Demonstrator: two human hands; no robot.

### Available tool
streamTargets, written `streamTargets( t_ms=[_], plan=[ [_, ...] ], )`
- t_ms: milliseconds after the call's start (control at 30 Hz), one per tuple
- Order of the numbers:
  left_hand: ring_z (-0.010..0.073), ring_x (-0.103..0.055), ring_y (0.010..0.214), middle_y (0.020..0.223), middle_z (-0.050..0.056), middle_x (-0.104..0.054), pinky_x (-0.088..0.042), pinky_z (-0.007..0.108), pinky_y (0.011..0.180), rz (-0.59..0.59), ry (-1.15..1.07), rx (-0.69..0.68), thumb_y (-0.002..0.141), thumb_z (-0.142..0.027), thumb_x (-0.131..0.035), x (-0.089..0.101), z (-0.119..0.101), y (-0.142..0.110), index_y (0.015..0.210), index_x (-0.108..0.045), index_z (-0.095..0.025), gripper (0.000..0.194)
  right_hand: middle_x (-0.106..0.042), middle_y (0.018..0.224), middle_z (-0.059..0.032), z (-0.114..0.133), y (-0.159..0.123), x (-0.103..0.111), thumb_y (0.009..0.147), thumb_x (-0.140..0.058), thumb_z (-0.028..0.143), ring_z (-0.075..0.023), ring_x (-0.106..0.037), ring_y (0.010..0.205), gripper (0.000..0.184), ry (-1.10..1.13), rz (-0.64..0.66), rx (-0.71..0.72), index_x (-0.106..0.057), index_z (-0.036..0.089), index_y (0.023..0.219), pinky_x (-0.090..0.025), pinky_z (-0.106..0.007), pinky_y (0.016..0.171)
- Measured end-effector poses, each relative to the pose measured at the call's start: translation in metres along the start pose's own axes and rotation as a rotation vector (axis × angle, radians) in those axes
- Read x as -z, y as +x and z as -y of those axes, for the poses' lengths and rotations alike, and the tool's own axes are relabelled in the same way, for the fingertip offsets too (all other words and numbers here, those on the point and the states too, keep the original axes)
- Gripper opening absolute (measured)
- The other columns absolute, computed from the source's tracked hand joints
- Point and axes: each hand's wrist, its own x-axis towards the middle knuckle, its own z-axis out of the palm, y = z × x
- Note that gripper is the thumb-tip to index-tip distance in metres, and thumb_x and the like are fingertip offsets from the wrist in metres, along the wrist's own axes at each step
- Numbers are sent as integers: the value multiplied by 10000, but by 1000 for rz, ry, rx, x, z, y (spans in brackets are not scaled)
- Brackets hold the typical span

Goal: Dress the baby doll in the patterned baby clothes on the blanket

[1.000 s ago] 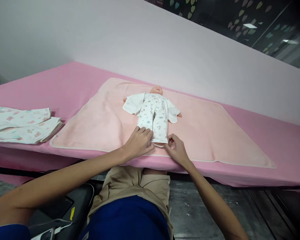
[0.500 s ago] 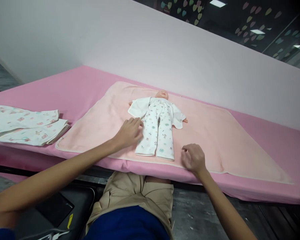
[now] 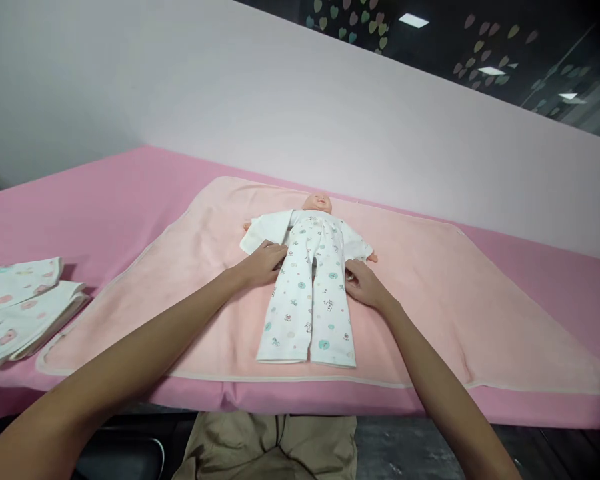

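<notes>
A baby doll lies face up, its head toward the wall and its arms spread. Its white top has wide sleeves, with the small hands poking out. Over its front lie white printed baby trousers, legs pointing toward me and hems flat. My left hand is closed at the left edge of the trousers, around hip height, fingertips partly hidden. Opposite it, my right hand has its curled fingers on the right edge. The doll's legs are hidden.
A peach blanket lies under the doll on a pink-covered table. Folded printed cloths sit at the left near the front edge. A pale wall rises behind the table, below a dark window with heart shapes.
Both hands have let go of the trousers' hem, moved away from me along the legs, and closed on the sides higher up. The trouser legs now lie flat and straight. My view has shifted closer.
</notes>
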Motion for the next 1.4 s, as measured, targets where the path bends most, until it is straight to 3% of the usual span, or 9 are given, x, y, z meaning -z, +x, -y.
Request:
streamTargets(
  t_ms=[167,400,700,867,1000,1100,1233,1333,1400],
  plan=[
    [254,-599,779,848,47,-647,-442,514,1009,19,29,12,1017,-247,-469,0,-5,6,999,-539,-225,76,-490,736,5,8,3,-8,962,-501,233,-214,-449,735,232,-76,17,-82,-340,246,795,-382,-402,848],
    [309,-646,1081,1171,134,-689,-549,421,870,-56,-146,21,1003,-301,-546,-6,-5,6,1209,-574,-237,217,-508,722,-26,11,10,-24,977,-458,226,-206,-424,682,276,-130,-21,-126,-345,238,725,-361,-411,811],
    [274,-684,773,840,51,-748,-464,387,715,28,10,286,1059,-442,-439,26,-7,2,1199,-599,-241,293,-630,747,-38,15,2,3,1052,-513,386,-225,-550,714,314,-79,-221,-334,-554,239,778,-376,-357,695],
    [405,-679,1150,1217,203,-756,-514,516,961,-296,151,695,1017,-621,-476,33,20,-14,1228,-584,-175,505,-686,943,-101,-20,-21,15,954,-667,596,-273,-612,816,373,-276,-381,-687,-542,247,911,-407,-361,695],
    [521,-609,1257,1241,281,-721,-466,616,1032,-107,220,912,909,-661,-569,40,47,-18,1050,-645,-155,531,-610,779,-64,-38,-22,21,913,-692,590,-233,-536,691,423,-238,-190,-764,-470,263,765,-366,-348,641],
    [406,-688,1010,980,170,-749,-506,503,895,-41,18,841,941,-558,-544,54,40,3,870,-627,-209,366,-494,658,7,-18,8,36,955,-621,498,-193,-477,645,401,-9,-139,-714,-411,261,709,-355,-329,631],
    [316,-654,1049,1101,131,-744,-499,456,941,-381,29,345,1000,-347,-502,60,-13,39,1056,-613,-219,178,-522,807,-1,47,61,49,1049,-529,455,-193,-486,750,299,91,-439,-285,-442,255,843,-409,-335,699],
    [340,-617,1242,1287,129,-729,-436,510,1103,-181,87,-54,970,-257,-577,48,-38,30,1187,-600,-246,219,-642,998,-69,77,62,36,1057,-571,403,-257,-589,940,168,-23,-231,57,-554,250,991,-476,-413,898],
    [350,-584,1323,1431,144,-675,-421,522,1127,-204,77,-27,970,-273,-589,36,-35,3,1290,-568,-243,322,-674,1142,-115,71,39,20,1043,-613,406,-314,-616,1096,173,-35,-181,61,-588,254,1120,-486,-468,985]
  ],
)
